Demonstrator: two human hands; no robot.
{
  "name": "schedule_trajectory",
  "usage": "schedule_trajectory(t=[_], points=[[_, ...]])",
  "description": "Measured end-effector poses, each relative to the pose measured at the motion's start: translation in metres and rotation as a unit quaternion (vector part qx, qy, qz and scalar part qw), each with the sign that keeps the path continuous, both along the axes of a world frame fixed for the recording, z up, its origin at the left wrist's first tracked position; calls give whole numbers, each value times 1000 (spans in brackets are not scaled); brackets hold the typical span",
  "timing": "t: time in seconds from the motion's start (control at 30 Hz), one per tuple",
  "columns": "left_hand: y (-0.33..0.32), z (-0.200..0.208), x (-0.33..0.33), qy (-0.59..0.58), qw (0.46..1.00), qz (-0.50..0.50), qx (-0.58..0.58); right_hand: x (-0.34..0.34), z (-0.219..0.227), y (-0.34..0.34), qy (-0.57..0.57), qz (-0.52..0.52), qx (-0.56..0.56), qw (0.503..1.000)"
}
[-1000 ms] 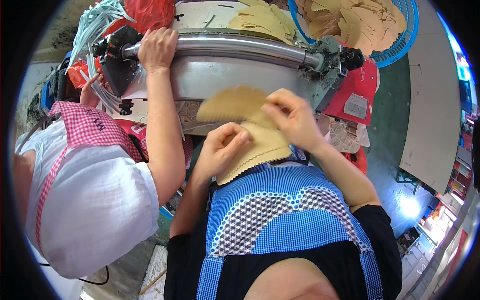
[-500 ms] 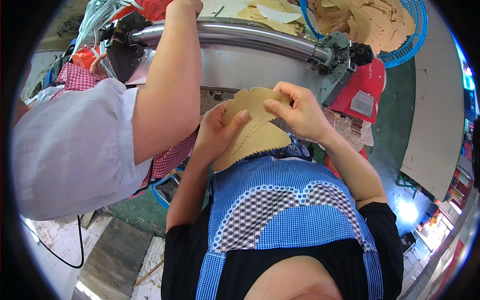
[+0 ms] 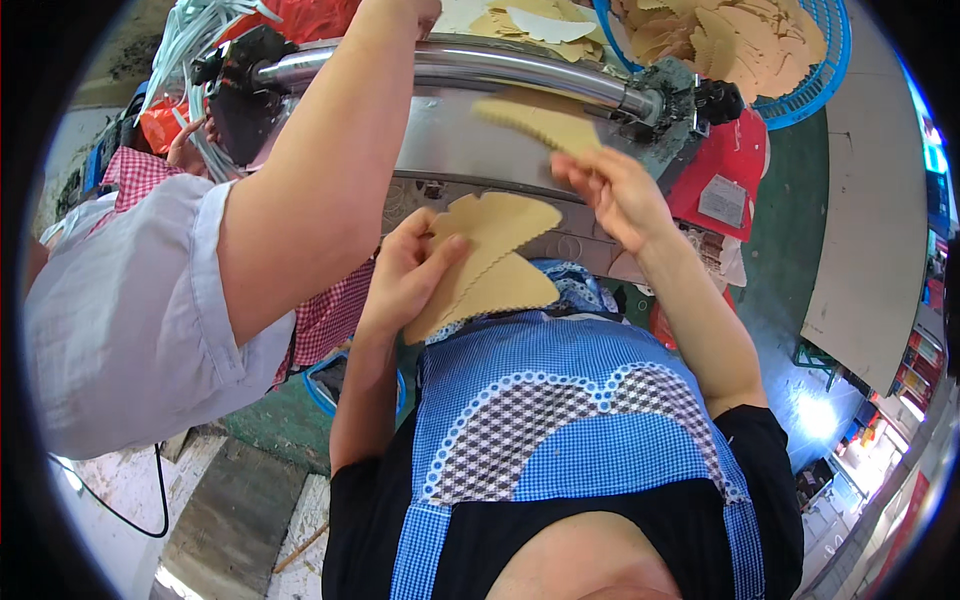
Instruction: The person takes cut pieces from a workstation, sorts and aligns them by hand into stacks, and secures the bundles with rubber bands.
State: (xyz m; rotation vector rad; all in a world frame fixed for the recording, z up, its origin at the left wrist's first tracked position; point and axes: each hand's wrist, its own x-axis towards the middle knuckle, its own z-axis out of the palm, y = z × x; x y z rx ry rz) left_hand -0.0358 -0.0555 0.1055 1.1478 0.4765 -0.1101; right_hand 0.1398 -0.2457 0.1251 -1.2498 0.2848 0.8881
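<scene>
My left hand (image 3: 402, 275) grips a few thin tan sheet pieces (image 3: 505, 222) with zigzag edges, fanned out above my blue checked apron (image 3: 600, 455). Its thumb lies on top of them. A single tan piece (image 3: 548, 120), smeared by motion, is pinched in my right hand (image 3: 622, 195). That piece hangs over the metal plate (image 3: 440, 140) of a roller machine, just on my side of its shiny steel roller (image 3: 500, 70). I cannot tell whether the piece touches the plate.
At the left, a co-worker's bare arm (image 3: 310, 170) reaches across the roller. A blue basket (image 3: 838, 70) heaped with tan pieces stands at the far right. More pieces (image 3: 530, 30) lie behind the roller. White strips (image 3: 190, 60) hang at the far left; a red sheet (image 3: 722, 180) is beside the machine.
My right hand has drawn one tan piece off the others and carried it away toward the roller. My left hand has shifted slightly left with the remaining pieces.
</scene>
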Motion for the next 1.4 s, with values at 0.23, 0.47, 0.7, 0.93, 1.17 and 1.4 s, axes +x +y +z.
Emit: schedule_trajectory(t=[0.23, 0.47, 0.7, 0.93, 1.17, 1.4], points=[[-11, 12, 8, -12, 997, -17, 76, -25, 10, 4, -243, 281, -128, 920], [-2, 4, 0, -17, 999, -1, 29, 0, 6, 2, -67, 29, -9, 997], [-3, -2, 10, -1, 998, -22, 64, -44, 18, 6, -317, 313, -122, 887], [-12, -1, -1, -34, 998, 47, 35, -14, -1, -21, -176, 164, -168, 956], [-6, -9, 7, -30, 998, -6, 63, -23, 13, 10, -173, 203, -74, 961], [-21, 3, 10, -34, 997, 10, -72, -50, 22, 4, -475, 280, -164, 818]])
